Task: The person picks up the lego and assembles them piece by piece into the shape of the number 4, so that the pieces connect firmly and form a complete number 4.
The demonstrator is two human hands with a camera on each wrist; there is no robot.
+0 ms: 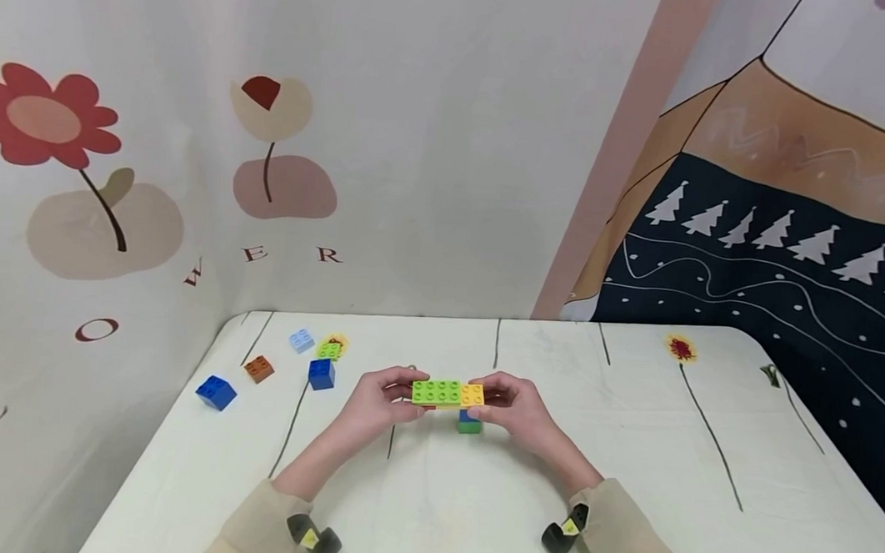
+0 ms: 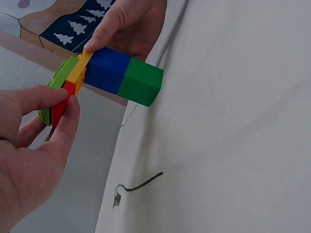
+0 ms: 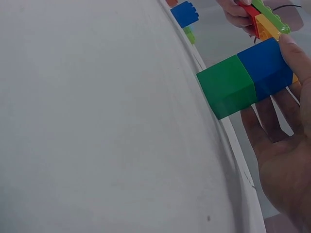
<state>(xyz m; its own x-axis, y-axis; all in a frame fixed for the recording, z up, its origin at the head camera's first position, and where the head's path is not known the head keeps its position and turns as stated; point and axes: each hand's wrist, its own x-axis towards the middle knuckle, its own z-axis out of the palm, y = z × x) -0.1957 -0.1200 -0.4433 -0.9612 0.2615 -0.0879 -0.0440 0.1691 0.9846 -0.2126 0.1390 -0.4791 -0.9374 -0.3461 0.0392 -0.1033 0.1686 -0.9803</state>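
Both hands hold one built piece of toy building bricks above the table. Along its top lies a lime green brick (image 1: 436, 391), with a yellow brick (image 1: 472, 393) at the right end. My left hand (image 1: 379, 403) grips the left end, thumb and fingertips on a red brick (image 2: 62, 106) under the lime one. My right hand (image 1: 520, 410) pinches the right end, its thumb by the join of the yellow and a blue brick (image 3: 267, 68). Below the blue one, a green brick (image 3: 228, 87) forms the lower end of the column. In the head view the hands partly hide the red and blue bricks.
On the left of the white table (image 1: 628, 453) lie loose bricks: a light blue one (image 1: 301, 340), a lime one (image 1: 329, 351), an orange-brown one (image 1: 259, 369) and two dark blue ones, one nearer the middle (image 1: 321, 374). Printed curtains hang behind the table.
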